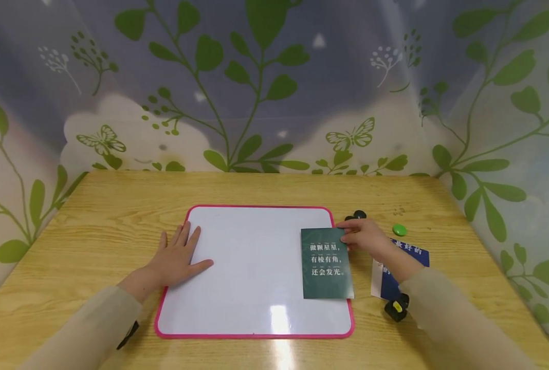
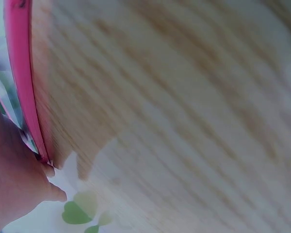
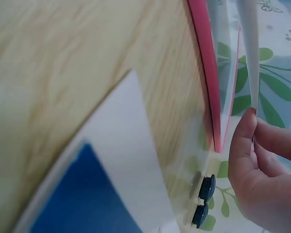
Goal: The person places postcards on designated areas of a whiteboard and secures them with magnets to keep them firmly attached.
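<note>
Printed in white on one dark green card (image 1: 327,263), three lines of Chinese: 做颗星星, 有棱有角, 还会发光. Lying on the right part of one pink-framed whiteboard (image 1: 246,246), with the card's right edge running over the frame. Pinched at its upper right corner by the right hand (image 1: 366,236), thumb and fingertips curled onto the card's edge; seen edge-on in the right wrist view, the card (image 3: 247,48) rising from between thumb and fingers (image 3: 274,141). Pressed flat on the whiteboard's left edge, the left hand (image 1: 178,257), fingers straight and spread, gripping nothing; in the left wrist view only the pink frame (image 2: 24,82) and a blurred bit of the hand (image 2: 14,184). One blue card (image 1: 406,267) under the right forearm, white writing partly hidden, 最好的 readable at its top. Two dark round magnets (image 1: 355,215) just beyond the right hand, shown side by side in the right wrist view (image 3: 203,201). One green round magnet (image 1: 399,229) right of the hand. One black piece with a yellow spot (image 1: 397,307) near the right sleeve, too small to identify. All on one wooden table (image 1: 117,205).
</note>
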